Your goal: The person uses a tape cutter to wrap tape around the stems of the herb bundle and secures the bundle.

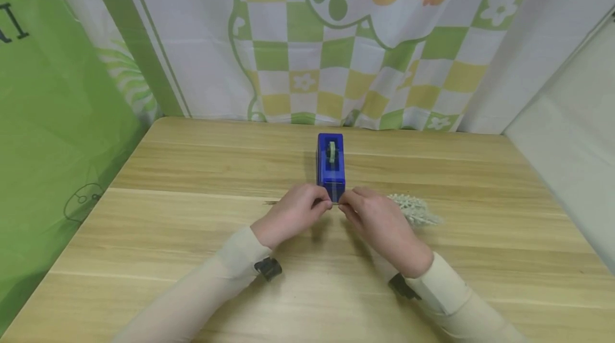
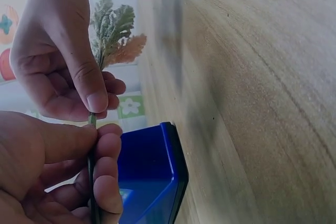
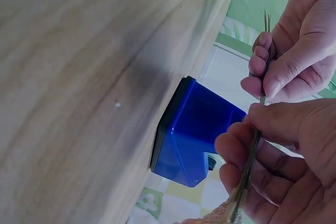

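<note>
As the stems (image 3: 252, 158) run crosswise through our fingers, their bare tips (image 1: 270, 202) jut left of our left hand (image 1: 297, 205), which pinches them tightly. Just beyond the gap between our hands, about equally near both, stands the dispenser (image 1: 324, 175); whether its tape (image 1: 332, 152) touches the stems, we cannot tell. Our right hand (image 1: 379, 221) pinches them too, flower head (image 1: 414, 210) beyond it rightward. Both hands angle inward above the surface (image 1: 158, 215).

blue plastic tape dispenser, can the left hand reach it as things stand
Probably yes: the blue dispenser stands just beyond the left hand, which pinches thin dark stems and may need freeing first.
</note>
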{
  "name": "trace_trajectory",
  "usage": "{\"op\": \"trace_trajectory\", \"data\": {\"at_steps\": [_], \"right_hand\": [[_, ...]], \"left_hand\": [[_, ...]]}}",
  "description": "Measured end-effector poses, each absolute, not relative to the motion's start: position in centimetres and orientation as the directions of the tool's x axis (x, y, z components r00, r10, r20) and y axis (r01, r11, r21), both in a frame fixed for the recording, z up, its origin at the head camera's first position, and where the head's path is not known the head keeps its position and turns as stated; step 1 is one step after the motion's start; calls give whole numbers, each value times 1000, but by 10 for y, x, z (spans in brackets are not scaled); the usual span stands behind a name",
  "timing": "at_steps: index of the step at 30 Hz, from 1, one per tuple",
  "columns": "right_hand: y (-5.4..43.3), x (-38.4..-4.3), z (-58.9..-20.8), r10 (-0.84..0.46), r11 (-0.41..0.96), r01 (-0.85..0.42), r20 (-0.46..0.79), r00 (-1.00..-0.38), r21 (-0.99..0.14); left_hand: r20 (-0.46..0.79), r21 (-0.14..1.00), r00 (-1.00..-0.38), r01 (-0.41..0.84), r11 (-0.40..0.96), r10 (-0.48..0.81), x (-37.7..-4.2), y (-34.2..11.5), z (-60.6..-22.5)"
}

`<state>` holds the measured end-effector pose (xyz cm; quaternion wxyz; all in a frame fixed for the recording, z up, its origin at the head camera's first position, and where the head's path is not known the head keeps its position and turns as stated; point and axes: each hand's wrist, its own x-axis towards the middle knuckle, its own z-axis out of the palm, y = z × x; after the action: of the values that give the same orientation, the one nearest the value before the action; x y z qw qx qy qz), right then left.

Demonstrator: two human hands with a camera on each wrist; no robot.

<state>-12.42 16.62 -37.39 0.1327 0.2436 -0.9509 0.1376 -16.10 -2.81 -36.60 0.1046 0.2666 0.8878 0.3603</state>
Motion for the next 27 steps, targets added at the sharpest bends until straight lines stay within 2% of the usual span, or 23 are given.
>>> {"op": "trace_trajectory", "data": {"at_steps": [11, 27], "right_hand": [[165, -125, -372, -436, 849, -494, 281, -855, -188], [167, -128, -374, -441, 834, -526, 372, -816, -166]], "left_hand": [[30, 706, -856, 383, 595, 516, -161, -28, -368], [15, 695, -834, 405, 594, 551, -166, -28, -370]]}}
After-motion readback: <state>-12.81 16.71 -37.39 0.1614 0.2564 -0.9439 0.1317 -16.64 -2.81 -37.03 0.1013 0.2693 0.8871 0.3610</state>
